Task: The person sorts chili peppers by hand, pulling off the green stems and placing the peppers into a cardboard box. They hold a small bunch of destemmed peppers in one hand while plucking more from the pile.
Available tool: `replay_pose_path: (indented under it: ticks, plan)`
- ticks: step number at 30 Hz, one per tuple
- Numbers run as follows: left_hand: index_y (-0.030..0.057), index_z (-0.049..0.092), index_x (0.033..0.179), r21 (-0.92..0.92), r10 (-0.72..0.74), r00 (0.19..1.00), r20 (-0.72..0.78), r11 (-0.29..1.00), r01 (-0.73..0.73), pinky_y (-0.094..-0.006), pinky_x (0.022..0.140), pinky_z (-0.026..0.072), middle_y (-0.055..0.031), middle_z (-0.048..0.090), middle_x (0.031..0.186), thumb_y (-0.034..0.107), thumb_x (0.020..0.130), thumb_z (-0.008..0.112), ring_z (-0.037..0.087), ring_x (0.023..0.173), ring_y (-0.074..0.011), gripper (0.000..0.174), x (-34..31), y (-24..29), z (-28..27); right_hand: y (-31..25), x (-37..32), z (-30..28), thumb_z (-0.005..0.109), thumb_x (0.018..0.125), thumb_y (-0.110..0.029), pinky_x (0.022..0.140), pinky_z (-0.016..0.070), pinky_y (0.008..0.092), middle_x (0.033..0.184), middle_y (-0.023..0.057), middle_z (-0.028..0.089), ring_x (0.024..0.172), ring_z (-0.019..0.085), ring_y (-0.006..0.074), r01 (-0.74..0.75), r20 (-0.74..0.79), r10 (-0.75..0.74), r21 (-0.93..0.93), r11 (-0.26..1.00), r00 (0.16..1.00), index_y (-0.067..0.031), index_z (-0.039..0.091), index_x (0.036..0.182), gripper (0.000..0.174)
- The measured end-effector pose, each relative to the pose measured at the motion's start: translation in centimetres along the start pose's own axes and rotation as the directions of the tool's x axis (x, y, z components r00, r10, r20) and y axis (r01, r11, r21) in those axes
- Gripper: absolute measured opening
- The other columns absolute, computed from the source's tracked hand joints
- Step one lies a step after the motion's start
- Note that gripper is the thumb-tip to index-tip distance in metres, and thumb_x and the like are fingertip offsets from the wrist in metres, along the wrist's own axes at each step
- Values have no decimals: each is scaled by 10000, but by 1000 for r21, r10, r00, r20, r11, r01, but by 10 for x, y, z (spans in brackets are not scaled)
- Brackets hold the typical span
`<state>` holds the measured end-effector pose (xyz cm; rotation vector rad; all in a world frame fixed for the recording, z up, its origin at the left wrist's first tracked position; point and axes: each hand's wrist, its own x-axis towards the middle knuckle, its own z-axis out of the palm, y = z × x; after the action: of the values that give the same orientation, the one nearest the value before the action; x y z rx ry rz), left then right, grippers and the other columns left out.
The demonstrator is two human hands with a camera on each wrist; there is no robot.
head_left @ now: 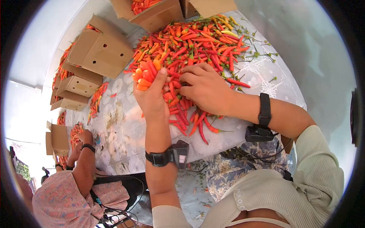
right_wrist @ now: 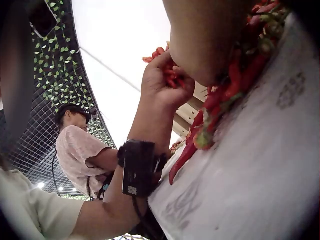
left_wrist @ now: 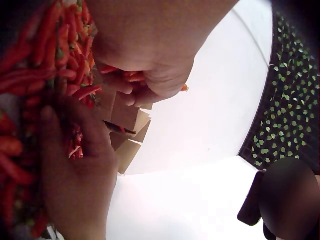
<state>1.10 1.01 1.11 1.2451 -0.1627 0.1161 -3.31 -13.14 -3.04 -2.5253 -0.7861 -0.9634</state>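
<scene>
My left hand [head_left: 153, 99] holds a bunch of red and orange chili peppers [head_left: 146, 74], its thumb lying across them and the pepper ends pointing up. Just to its right, my right hand [head_left: 207, 88] reaches into the large pile of chili peppers [head_left: 186, 45] with bent fingers. In the left wrist view the thumb and forefinger of the right hand [left_wrist: 82, 165] come close together among red peppers; I cannot tell whether they pinch one. The right wrist view shows the left hand [right_wrist: 162, 85] with peppers [right_wrist: 172, 77] in its curled fingers.
Cardboard boxes [head_left: 100, 51] of peppers line the table's far left side, and another box [head_left: 159, 17] stands behind the pile. Green stems [head_left: 268, 55] lie scattered at right on the patterned tablecloth [head_left: 129, 133]. Another person [head_left: 72, 190] works at left over a smaller pepper heap [head_left: 76, 133].
</scene>
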Motion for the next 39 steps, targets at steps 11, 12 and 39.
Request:
replay_pose_path:
  ticks: [11,12,39]
  plan:
    - [28,554,985,97,-63,997,53,994,57,-208,517,475,-57,624,827,2,762,692,610,650,-118,264,1,-2,-2,10,3,-21,658,738,-116,717,437,375,807,93,557,791,552,291,-204,-208,303,393,897,930,-53,543,843,167]
    - [24,556,994,111,-90,994,64,990,83,-213,534,490,-59,626,837,10,763,694,617,662,-122,270,0,-2,-2,9,3,-24,650,755,-111,687,443,365,793,96,559,761,557,289,-241,-211,370,462,853,905,-47,542,846,155]
    - [-3,546,1074,183,-155,892,424,980,83,-195,508,461,-45,627,845,25,699,766,561,621,-79,436,-3,-16,-1,18,2,-29,650,826,-197,610,441,264,719,44,594,663,531,98,-438,71,637,783,442,768,-1,628,839,198]
